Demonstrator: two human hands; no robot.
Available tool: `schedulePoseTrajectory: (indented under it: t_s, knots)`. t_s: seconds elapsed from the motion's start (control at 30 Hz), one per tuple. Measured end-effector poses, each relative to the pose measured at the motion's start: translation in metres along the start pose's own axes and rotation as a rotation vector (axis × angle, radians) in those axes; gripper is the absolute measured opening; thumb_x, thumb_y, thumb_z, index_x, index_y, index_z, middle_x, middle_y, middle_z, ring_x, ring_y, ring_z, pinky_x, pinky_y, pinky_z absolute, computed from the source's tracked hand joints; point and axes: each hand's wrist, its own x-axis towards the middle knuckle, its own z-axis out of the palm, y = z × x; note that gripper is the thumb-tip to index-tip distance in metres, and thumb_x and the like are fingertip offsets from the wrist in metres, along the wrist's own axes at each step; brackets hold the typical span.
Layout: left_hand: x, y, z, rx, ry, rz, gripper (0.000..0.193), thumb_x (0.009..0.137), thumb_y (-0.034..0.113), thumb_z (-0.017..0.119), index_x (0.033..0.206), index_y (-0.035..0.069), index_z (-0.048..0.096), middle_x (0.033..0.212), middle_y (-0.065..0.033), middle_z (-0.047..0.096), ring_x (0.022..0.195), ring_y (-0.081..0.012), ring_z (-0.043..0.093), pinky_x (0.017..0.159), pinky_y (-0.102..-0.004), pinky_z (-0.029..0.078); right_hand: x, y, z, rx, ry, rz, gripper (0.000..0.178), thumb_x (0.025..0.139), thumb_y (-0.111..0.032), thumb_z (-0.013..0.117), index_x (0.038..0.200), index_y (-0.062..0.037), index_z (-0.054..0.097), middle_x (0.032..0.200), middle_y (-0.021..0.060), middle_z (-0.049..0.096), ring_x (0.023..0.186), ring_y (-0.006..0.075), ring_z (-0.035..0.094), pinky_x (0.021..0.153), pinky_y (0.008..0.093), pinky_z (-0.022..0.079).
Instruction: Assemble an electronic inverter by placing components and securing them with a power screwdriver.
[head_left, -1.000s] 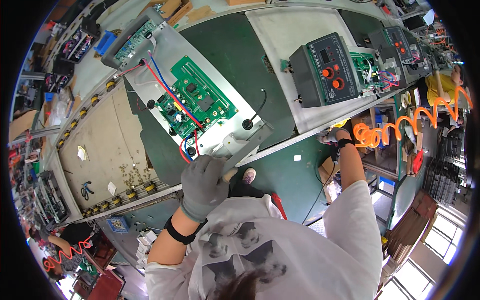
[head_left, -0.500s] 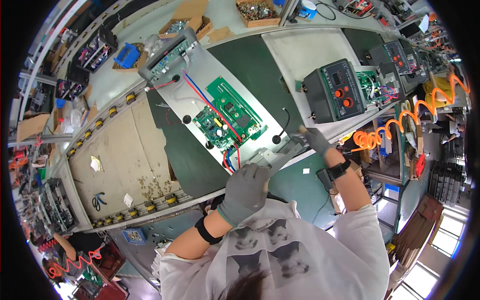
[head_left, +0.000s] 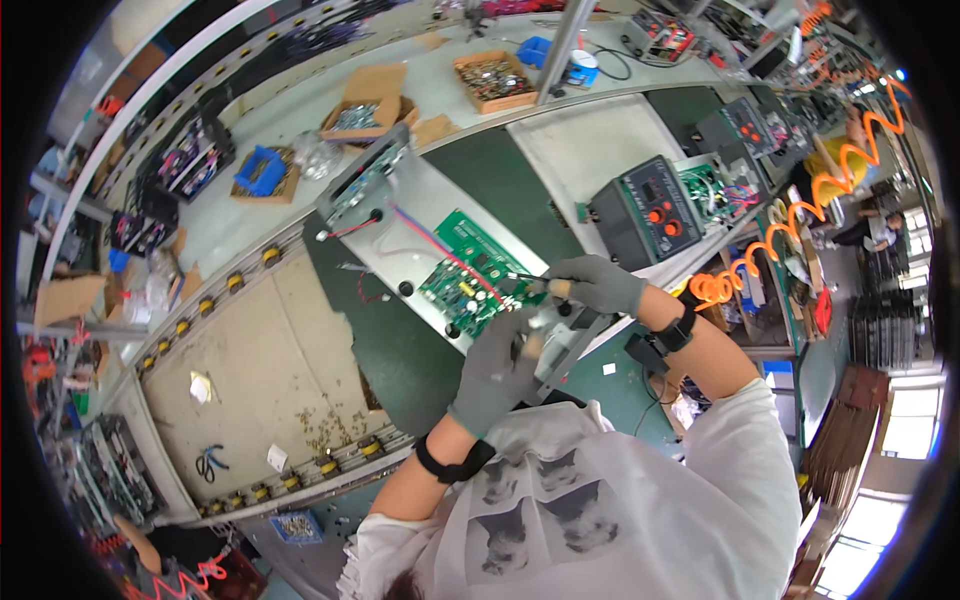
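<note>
A flat metal chassis plate [head_left: 398, 272] lies at a slant on the bench, with upright dark grey panels at its far and near ends. On it sits a green circuit board [head_left: 472, 240], crossed by red and blue wires [head_left: 440, 248]. My right hand [head_left: 603, 285], in a grey glove with bare fingertips, is closed over the board's right side; a short black cable [head_left: 522, 277] sticks out from its fingertips. My left hand [head_left: 495, 368], gloved alike, curls its fingers at the plate's near end. Whatever lies between those fingers is hidden.
Right of the plate stands a dark grey control unit [head_left: 648, 215] with orange knobs. Pliers [head_left: 208, 463] and scattered small screws [head_left: 335, 425] lie at left. Behind are a blue bin [head_left: 262, 172] and a cardboard box of hardware [head_left: 495, 82]. An orange coiled hose [head_left: 765, 245] hangs at right.
My right hand has moved left from beyond the near panel onto the black cable. My left hand has shifted slightly right and turned its fingers inward. The whole view has tilted somewhat.
</note>
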Motion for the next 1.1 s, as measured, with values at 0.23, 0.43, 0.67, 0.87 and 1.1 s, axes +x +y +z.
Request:
schedulePoseTrajectory:
  t_s: [0.23,0.43,0.67,0.87,1.1]
  knots:
    - [0.018,-0.012,0.006,0.015,0.4,-0.178,0.03,0.082,0.008,0.063,0.111,0.003,0.057,0.086,-0.009,0.062,0.068,-0.0145,0.059,0.063,-0.0278,0.05,0.006,-0.027,0.005,-0.124,-0.067,0.13,0.023,0.089,-0.02,0.055,0.101,-0.0018,0.063,0.075,0.0078,0.06,0.07,0.0139,0.057,0.064,0.0309,0.046]
    - [0.012,-0.018,0.007,-0.008,0.338,-0.173,0.02,0.08,0.006,0.065,0.1,0.004,0.063,0.086,-0.0097,0.067,0.075,-0.0153,0.065,0.067,-0.0267,0.051,0.006,-0.034,0.012,-0.105,-0.014,0.058,0.026,0.084,-0.017,0.059,0.105,-0.0043,0.065,0.086,0.0152,0.065,0.068,0.0214,0.062,0.063,0.0319,0.049]
    - [0.005,-0.021,0.006,-0.279,0.187,-0.26,0.019,0.078,0.005,0.067,0.096,0.003,0.06,0.081,-0.0056,0.064,0.072,-0.009,0.06,0.065,-0.0236,0.049,0.002,-0.039,0.025,-0.474,0.16,-0.429,0.019,0.075,-0.02,0.069,0.09,-0.0087,0.07,0.077,0.0122,0.065,0.068,0.028,0.062,0.062,0.0368,0.05]
    - [-0.014,-0.049,-0.016,0.052,0.488,-0.191,0.029,0.078,0.009,0.064,0.106,0.006,0.058,0.097,-0.01,0.061,0.083,-0.0232,0.061,0.074,-0.0333,0.05,0.017,-0.03,0.008,-0.857,0.099,-0.236,0.012,0.075,-0.024,0.064,0.081,-0.0146,0.069,0.071,0.0089,0.064,0.068,0.0279,0.062,0.06,0.0381,0.049]
    - [-0.042,-0.087,-0.013,0.332,0.394,-0.483,0.074,0.076,0.022,0.067,0.138,0.01,0.029,0.127,-0.0207,0.046,0.107,-0.0356,0.054,0.087,-0.0432,0.046,0.038,-0.012,0.012,-1.107,-0.027,-0.28,0.013,0.076,-0.026,0.062,0.076,-0.0142,0.066,0.068,0.0057,0.063,0.065,0.0274,0.061,0.064,0.0398,0.046]
